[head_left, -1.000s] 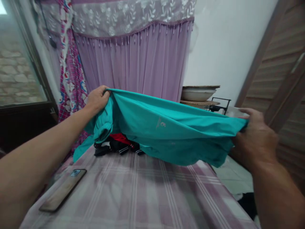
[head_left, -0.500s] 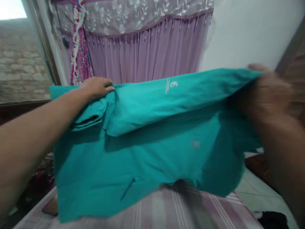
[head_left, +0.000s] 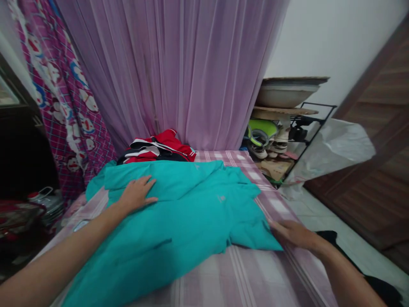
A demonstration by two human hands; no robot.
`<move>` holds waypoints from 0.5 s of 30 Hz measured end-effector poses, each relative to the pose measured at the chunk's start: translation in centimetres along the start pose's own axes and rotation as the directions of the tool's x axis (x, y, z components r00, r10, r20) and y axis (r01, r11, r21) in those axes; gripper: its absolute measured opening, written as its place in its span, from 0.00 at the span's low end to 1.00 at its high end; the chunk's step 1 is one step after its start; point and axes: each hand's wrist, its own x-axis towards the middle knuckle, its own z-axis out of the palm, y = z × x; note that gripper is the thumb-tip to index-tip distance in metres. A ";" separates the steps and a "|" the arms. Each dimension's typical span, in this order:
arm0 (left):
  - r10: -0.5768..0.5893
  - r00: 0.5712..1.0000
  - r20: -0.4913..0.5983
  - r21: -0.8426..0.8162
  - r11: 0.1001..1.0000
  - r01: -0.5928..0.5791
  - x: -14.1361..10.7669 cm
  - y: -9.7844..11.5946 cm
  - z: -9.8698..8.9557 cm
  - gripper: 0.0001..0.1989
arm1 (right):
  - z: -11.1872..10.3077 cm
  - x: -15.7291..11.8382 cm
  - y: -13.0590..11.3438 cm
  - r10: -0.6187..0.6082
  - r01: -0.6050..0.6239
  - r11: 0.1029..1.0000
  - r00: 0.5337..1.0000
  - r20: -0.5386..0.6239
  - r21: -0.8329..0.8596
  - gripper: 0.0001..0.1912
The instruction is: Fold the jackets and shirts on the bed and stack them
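Note:
A teal shirt (head_left: 191, 217) lies spread across the bed, with small pale prints and a few creases. Its near left part reaches the bottom of the view. My left hand (head_left: 137, 194) rests palm down on the upper left of the shirt, fingers apart. At the right, my right hand (head_left: 292, 233) is at the edge of a sleeve, its fingertips closed at the hem and partly hidden.
Under the shirt is a checked purple-and-white bedsheet (head_left: 220, 273). Folded red and black clothes (head_left: 159, 147) lie at the far edge by a purple curtain (head_left: 211, 76). A shoe rack (head_left: 306, 145) stands to the right, with a white plastic bag (head_left: 338, 145) beside it.
The shirt was held up in the air by both hands and now lies on the bed. Both hands have come down with it, and the view has tilted downward.

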 end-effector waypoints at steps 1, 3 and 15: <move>-0.017 1.000 0.023 0.007 1.000 0.016 -0.7 0.1 0.6 0.35 | 0.7 -1.7 0.3 -0.060 0.040 0.992 0.983 0.172 0.120 0.27; -0.070 0.997 0.043 0.016 0.997 0.069 -1.6 0.3 1.4 0.40 | 2.2 -4.1 0.3 -0.176 0.084 0.948 0.942 0.287 0.306 0.25; 0.003 0.976 0.217 0.064 0.998 -0.017 1.1 -2.3 -4.2 0.28 | -0.8 -5.6 0.1 0.324 -0.066 0.885 0.799 -0.507 0.462 0.20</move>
